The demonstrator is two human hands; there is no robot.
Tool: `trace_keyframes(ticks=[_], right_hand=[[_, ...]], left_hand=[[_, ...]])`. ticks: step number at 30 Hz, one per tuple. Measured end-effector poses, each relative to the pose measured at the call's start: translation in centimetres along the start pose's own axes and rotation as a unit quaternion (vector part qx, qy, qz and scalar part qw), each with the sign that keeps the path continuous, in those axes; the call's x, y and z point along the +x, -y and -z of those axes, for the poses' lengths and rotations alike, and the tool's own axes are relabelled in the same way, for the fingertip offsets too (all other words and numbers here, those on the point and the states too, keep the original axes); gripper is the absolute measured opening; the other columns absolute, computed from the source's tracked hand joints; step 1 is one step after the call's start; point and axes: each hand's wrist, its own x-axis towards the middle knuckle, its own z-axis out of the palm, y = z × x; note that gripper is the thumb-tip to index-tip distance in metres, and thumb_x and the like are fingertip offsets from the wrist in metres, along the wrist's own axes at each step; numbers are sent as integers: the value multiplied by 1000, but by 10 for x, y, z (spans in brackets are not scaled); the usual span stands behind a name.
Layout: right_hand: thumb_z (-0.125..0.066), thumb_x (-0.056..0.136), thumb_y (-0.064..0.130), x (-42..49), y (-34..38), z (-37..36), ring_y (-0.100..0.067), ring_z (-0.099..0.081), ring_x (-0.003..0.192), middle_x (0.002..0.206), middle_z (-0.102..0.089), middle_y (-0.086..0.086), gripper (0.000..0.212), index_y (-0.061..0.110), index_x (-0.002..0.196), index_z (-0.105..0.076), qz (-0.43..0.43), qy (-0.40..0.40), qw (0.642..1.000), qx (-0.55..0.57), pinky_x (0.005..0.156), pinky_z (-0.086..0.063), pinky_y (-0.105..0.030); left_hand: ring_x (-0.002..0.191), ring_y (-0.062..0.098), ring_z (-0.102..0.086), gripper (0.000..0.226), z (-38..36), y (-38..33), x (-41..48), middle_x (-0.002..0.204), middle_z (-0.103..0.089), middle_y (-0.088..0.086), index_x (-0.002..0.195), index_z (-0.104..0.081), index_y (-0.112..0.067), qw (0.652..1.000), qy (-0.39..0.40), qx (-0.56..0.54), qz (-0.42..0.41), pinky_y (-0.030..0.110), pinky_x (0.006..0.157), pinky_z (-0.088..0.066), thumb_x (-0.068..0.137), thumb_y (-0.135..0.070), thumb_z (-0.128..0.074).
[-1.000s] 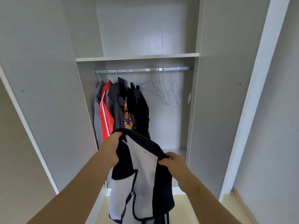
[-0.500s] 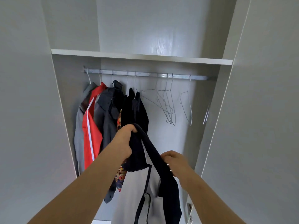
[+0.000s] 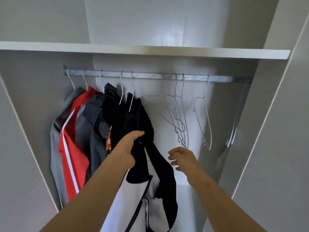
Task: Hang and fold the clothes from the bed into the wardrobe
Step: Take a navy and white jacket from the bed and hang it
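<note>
Head view: the left hand gripped the black-and-white jacket at the hung clothes' right edge. The right hand, loosely curled and empty, hovered just beside it under the bare hangers.

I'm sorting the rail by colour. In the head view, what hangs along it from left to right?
grey garment → red jacket with white stripe → dark grey jacket → black garment → cluster of empty wire hangers → single empty wire hanger
</note>
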Motion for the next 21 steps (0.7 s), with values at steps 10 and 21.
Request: trace_keyframes(ticks=[10,21], right_hand=[[-55,88,10,117,15,42,-7,-54,61,85,-58,3,14,21,96,-57,122,-141,978,-91,49,-39,-9],[-59,88,9,171,14,27,-16,-49,100,117,-45,-3,49,19,133,-43,146,-111,971,-152,81,-36,-18]], left_hand=[[79,28,-62,16,-52,-20,84,81,-67,12,78,-69,-5,998,-48,-24,21,35,66,-49,79,-21,-68],[94,32,-63,30,-60,-35,132,104,-67,17,100,-69,-3,1000,-8,-10,24,34,69,-51,79,-24,-70]])
